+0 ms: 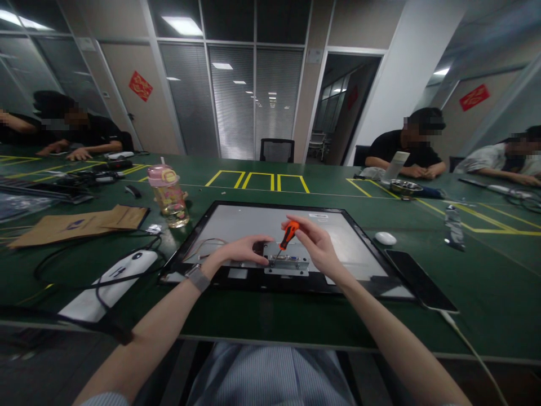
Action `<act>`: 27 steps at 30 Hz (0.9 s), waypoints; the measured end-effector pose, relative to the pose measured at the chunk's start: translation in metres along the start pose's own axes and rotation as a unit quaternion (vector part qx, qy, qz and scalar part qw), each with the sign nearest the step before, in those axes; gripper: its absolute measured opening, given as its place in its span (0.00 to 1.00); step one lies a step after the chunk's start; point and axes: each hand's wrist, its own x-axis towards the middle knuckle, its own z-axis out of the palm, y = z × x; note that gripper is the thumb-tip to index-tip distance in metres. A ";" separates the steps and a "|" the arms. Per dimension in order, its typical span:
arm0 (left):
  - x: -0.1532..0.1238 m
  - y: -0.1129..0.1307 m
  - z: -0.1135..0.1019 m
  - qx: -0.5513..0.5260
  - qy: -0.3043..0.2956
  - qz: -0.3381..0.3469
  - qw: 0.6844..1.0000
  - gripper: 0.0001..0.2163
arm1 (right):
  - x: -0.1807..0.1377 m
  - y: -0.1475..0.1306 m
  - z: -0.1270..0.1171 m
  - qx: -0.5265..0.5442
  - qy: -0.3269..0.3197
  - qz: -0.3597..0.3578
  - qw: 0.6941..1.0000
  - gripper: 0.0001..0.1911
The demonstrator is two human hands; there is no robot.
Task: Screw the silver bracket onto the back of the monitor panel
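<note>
Panel (359,248): lying flat, back upward, centre of frame, near table edge; placed so for reach from above. Black frame, grey metal back, small metal bracket (287,264) at lower middle.

Screwdriver (288,235): orange handle, black tip end, centre of frame; tilted, shaft slanting down-left onto bracket, apparently on a screw there, too small to confirm.

Right hand (316,245): fingers closed round screwdriver handle, pinch-style, likely for turning.

Left hand (243,250): resting on panel back just left of bracket, fingers curled loosely, fingertips at a dark part beside screwdriver tip; probably steadying. Whether anything gripped: cannot tell. Band (198,278) at wrist.

Wires (207,243): thin, reddish, looping on panel back, left of left hand.

Bottle (169,194): pink cap, upright, upper left of panel, apart from it.

Cardboard (80,224): flat, left of frame.

White device (112,285): lower left, black cable draped across.

Mouse (385,238): white, right of panel.

Phone (418,279): dark, face up, just right of panel corner, cabled.

Table (274,327): green, yellow marked boxes at top centre.

Other people: seated upper left and upper right, hands on table, well apart.
</note>
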 end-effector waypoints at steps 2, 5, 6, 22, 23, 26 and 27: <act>0.000 0.002 0.000 0.006 -0.001 0.007 1.000 0.33 | 0.000 -0.001 0.000 0.007 -0.005 -0.005 1.000 0.15; -0.001 0.003 0.000 0.011 0.003 -0.003 1.000 0.33 | 0.001 0.003 0.001 0.021 0.013 -0.003 1.000 0.14; -0.001 0.004 0.000 0.008 0.004 -0.006 1.000 0.33 | 0.001 0.005 0.001 0.019 0.026 -0.002 0.999 0.13; -0.001 0.003 -0.001 0.003 -0.006 -0.016 1.000 0.35 | -0.001 0.012 0.001 -0.026 0.072 -0.019 0.997 0.13; -0.001 0.003 -0.001 0.004 -0.006 -0.018 1.000 0.35 | -0.001 0.013 0.001 -0.044 0.091 -0.028 0.995 0.11; -0.001 0.003 -0.001 0.005 -0.003 -0.022 1.000 0.35 | -0.001 0.012 -0.001 -0.063 0.093 -0.039 0.993 0.11; -0.001 0.004 -0.001 0.007 -0.001 -0.022 1.000 0.34 | -0.001 0.011 -0.001 -0.055 0.077 -0.036 0.995 0.12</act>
